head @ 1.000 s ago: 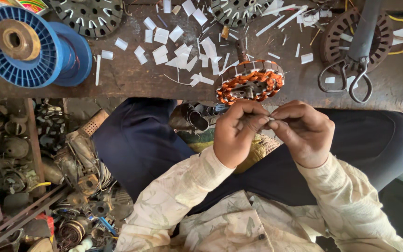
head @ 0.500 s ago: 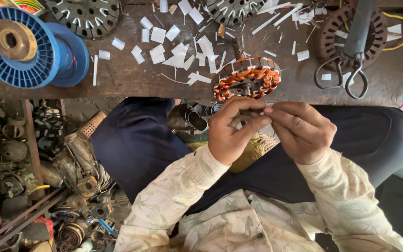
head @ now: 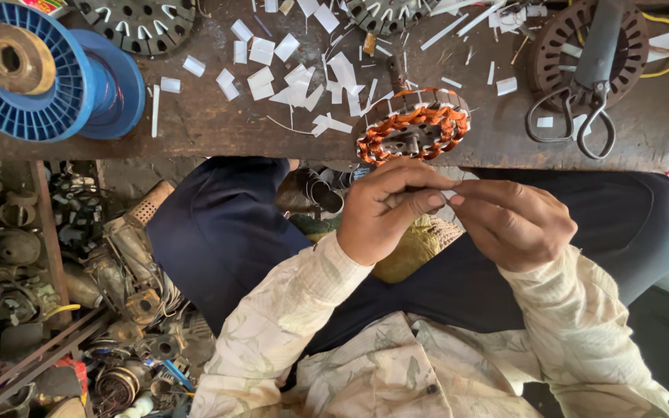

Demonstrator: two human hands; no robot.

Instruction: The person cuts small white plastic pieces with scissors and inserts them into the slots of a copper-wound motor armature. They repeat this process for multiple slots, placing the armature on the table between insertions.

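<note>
We see the left hand (head: 385,213) and right hand (head: 516,224) meeting above the lap, fingertips pinched together on a small white strip (head: 447,194), barely visible between them. Just beyond, a copper-wound stator (head: 413,128) lies at the bench (head: 195,124) edge, among paper slips (head: 296,73). A blue spool (head: 40,73) sits far left, scissors (head: 582,85) right.

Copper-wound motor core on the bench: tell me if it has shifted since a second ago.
No. The copper-wound core keeps its place at the bench edge, between the white paper slips and the scissors.
</note>
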